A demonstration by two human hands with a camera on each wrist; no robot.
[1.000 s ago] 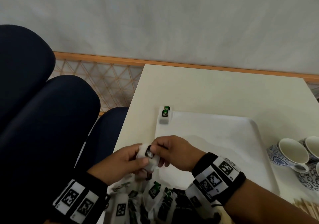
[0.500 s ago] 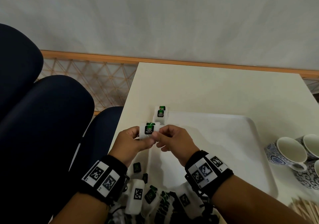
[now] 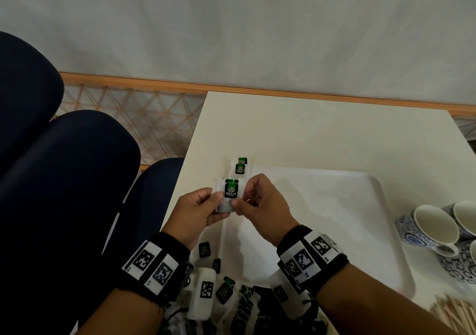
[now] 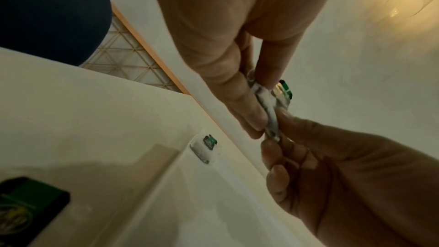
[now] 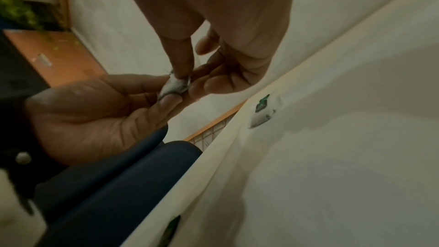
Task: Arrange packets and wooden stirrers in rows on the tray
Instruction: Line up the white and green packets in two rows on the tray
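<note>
2 hands [image 3: 198,211] [image 3: 262,205] grip 1 packet [image 3: 230,193] | tray [image 3: 334,205]: 1 placed packet [image 3: 240,169]

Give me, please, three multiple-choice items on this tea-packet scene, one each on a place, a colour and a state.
1. Where does the placed packet lie on the tray?
A. far left corner
B. centre
C. near right corner

2. What colour tops the label of the held packet?
A. red
B. green
C. yellow

3. How is the held packet carried?
A. by the left hand alone
B. by both hands
C. by neither, lying flat

Key: 1 A, it sits at the tray's far left corner. 2 B, a green band tops the black label. 3 B, the right hand pinches it too.
</note>
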